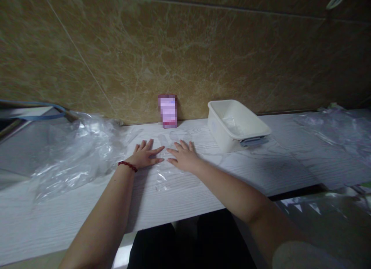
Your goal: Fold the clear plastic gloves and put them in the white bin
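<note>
My left hand (145, 155) lies flat with its fingers spread on a clear plastic bag (161, 177) on the pale wood-grain table (185, 199). Beside it, my right hand (183, 156) also rests flat on the bag, fingers apart. Both thumbs point inward, close to each other but not touching. The bag is see-through, so its full outline is hard to make out. A red bead bracelet (127, 166) circles the left wrist.
A phone (168, 111) leans against the brown marbled wall (174, 53). Right of my hands stands a white plastic bin (223, 137) with clear plastic inside. Crumpled clear plastic bags (84, 153) lie at the left, and more clear plastic (342, 126) at the far right.
</note>
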### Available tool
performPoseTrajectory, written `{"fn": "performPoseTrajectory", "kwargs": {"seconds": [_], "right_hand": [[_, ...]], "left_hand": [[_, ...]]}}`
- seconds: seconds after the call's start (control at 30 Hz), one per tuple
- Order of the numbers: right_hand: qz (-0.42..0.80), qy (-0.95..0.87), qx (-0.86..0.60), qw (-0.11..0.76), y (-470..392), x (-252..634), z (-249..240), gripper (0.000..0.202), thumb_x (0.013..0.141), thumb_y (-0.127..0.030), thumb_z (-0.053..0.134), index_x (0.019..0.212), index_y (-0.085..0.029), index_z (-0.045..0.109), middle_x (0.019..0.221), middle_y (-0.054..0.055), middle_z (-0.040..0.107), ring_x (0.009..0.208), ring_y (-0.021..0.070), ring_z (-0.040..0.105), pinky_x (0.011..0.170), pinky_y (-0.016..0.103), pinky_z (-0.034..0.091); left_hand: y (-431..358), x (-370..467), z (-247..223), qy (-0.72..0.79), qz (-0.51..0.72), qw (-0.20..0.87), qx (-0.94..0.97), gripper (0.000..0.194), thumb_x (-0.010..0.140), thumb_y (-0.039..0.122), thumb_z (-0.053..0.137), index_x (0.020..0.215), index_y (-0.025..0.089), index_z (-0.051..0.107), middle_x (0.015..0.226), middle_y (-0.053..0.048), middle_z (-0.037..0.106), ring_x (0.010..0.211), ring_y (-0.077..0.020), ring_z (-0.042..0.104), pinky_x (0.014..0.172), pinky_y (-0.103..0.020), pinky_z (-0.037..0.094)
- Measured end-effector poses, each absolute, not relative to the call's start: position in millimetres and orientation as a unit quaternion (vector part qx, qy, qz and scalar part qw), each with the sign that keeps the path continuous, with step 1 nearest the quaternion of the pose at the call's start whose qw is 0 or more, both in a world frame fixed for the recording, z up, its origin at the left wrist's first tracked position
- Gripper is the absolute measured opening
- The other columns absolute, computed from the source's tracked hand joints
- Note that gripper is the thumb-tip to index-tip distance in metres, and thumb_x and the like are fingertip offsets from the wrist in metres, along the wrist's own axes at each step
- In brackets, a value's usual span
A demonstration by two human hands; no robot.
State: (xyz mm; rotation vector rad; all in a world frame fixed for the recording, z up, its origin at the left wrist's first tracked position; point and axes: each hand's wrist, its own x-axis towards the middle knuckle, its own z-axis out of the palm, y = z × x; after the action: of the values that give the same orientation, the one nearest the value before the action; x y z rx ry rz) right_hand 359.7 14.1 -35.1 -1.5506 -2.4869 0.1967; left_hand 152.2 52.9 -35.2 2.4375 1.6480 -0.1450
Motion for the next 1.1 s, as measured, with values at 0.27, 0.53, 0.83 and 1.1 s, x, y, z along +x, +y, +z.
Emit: {"fn": "performPoseTrajectory", "kwargs": {"seconds": [0.27,0.53,0.83,1.1], "right_hand": [[0.103,-0.814,-0.568,0.067,16,363,-38,0.057,0.079,-0.06,0.022,0.13,-0.035,0.025,0.141,0.003,0.016,0.127,0.0336,0.002,0.089,0.065,-0.007],[0.062,-0.773,-0.62,0.12,29,377,-27,0.051,0.084,-0.049,0.027,0.126,-0.022,0.035,0.136,0.008,0.028,0.126,0.0283,0.013,0.097,0.054,0.008],[0.041,-0.733,-0.679,-0.017,35,438,11,0.03,0.084,-0.021,0.035,0.098,-0.008,0.058,0.098,0.018,0.058,0.094,0.023,0.054,0.078,0.03,0.039],[0.093,-0.705,-0.7,-0.062,46,456,5,0.046,0.07,-0.035,0.056,0.107,-0.007,0.054,0.104,0.019,0.058,0.096,0.0248,0.055,0.074,0.029,0.042]], "left_hand": [[53,153,-32,0.562,-0.046,0.101,0.819,0.073,0.062,0.071,0.038,0.127,0.038,0.03,0.142,-0.007,0.013,0.125,-0.0405,0.007,0.093,-0.056,0.014],[52,152,-32,0.559,-0.041,0.088,0.824,0.074,0.064,0.071,0.036,0.129,0.036,0.027,0.141,-0.009,0.015,0.125,-0.04,0.009,0.094,-0.055,0.015],[62,147,-32,0.559,0.085,0.054,0.823,0.061,0.08,0.055,0.024,0.128,0.019,0.034,0.13,-0.012,0.04,0.121,-0.023,0.032,0.098,-0.038,0.027],[50,169,-14,0.543,0.118,0.021,0.831,0.055,0.08,0.057,0.022,0.118,0.025,0.048,0.126,-0.006,0.045,0.113,-0.0211,0.043,0.094,-0.036,0.033]]}}
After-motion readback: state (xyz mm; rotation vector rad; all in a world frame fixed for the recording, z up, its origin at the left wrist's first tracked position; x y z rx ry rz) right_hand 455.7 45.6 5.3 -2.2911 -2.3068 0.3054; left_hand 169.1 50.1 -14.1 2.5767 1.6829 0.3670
